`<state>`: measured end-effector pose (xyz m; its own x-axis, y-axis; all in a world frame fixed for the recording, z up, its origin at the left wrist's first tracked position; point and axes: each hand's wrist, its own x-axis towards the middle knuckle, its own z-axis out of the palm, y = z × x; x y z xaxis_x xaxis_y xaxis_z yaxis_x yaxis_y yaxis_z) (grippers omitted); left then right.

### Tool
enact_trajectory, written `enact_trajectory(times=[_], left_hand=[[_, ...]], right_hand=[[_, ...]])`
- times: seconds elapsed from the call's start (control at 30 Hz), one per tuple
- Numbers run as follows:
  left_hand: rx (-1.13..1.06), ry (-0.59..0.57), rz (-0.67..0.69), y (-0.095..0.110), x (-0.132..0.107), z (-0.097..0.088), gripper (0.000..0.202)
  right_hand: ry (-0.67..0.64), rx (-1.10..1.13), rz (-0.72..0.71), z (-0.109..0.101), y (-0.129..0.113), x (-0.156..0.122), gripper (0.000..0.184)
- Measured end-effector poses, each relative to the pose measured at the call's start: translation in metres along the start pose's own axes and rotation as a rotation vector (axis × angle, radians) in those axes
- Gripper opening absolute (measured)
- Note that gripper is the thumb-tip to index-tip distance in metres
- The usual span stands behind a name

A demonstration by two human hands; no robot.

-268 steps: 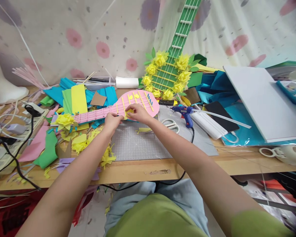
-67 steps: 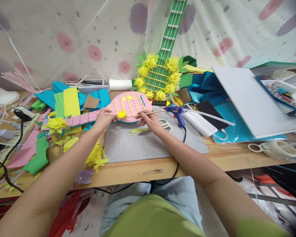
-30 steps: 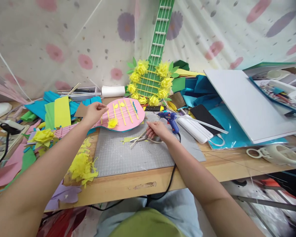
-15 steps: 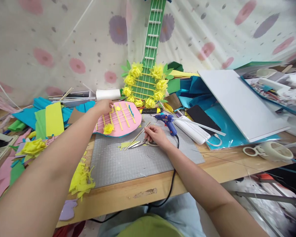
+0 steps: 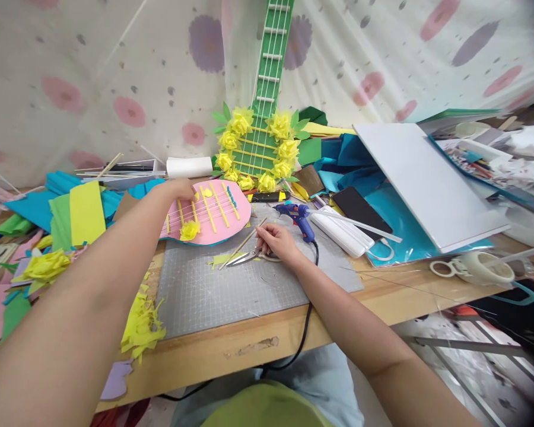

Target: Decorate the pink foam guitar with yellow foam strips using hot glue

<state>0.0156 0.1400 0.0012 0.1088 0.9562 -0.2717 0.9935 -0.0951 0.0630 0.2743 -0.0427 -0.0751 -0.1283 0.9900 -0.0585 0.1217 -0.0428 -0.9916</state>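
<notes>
My left hand point(image 5: 181, 190) reaches over the upper left of a pink paper guitar body point(image 5: 235, 225), its fingers bent down near the strings. Whatever those fingertips grip, if anything, is hidden. White strings, yellow strips, a few blue pieces and a yellow paper flower point(image 5: 189, 230) decorate the pink body. On the grey cutting mat point(image 5: 204, 302), my right hand point(image 5: 276, 242) is closed with thumb and fingers pinched together. A thin wooden stick point(image 5: 242, 244) passes right beside its fingertips; I cannot tell whether they hold it. Scissors point(image 5: 244, 257) lie partly under that hand.
A blue glue gun point(image 5: 299, 219) with a black cable lies right of my right hand. Behind stands a green paper guitar point(image 5: 267, 77) with yellow flowers. A white board point(image 5: 427, 184), black phone point(image 5: 360, 210) and tape rolls point(image 5: 489, 268) are at right; paper scraps point(image 5: 145, 323) at left.
My left hand has dipped slightly, its fingertips now lower over the pink body's strings. The whole view has shifted a little. My right hand, scissors and stick keep their arrangement.
</notes>
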Motion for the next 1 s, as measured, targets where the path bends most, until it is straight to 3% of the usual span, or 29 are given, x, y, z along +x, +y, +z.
enact_trajectory(times=[0.1, 0.23, 0.43, 0.6, 0.67, 0.8, 1.0], left_hand=[[0.048, -0.017, -0.031, 0.006, -0.008, -0.002, 0.027], [0.039, 0.082, -0.007, 0.011, -0.019, -0.001, 0.021], [-0.095, 0.168, -0.016, 0.011, -0.024, 0.002, 0.046], [-0.12, 0.142, -0.011, 0.009, -0.026, 0.004, 0.019], [-0.236, 0.21, -0.024, 0.008, -0.028, 0.007, 0.014], [-0.679, 0.315, -0.052, 0.01, -0.044, 0.012, 0.019], [-1.001, 0.328, -0.022, 0.04, -0.106, 0.009, 0.03]], right_hand=[[-0.002, 0.01, -0.002, 0.0, 0.002, 0.001, 0.041], [0.001, 0.005, -0.008, 0.0, 0.004, 0.001, 0.042], [0.004, -0.034, -0.02, -0.001, 0.005, 0.001, 0.043], [0.003, -0.027, -0.014, -0.001, 0.002, 0.0, 0.042], [0.007, -0.025, -0.009, 0.0, 0.0, -0.001, 0.041], [0.002, -0.013, -0.012, 0.0, -0.001, -0.002, 0.04], [0.009, 0.086, -0.035, 0.001, -0.008, -0.004, 0.041]])
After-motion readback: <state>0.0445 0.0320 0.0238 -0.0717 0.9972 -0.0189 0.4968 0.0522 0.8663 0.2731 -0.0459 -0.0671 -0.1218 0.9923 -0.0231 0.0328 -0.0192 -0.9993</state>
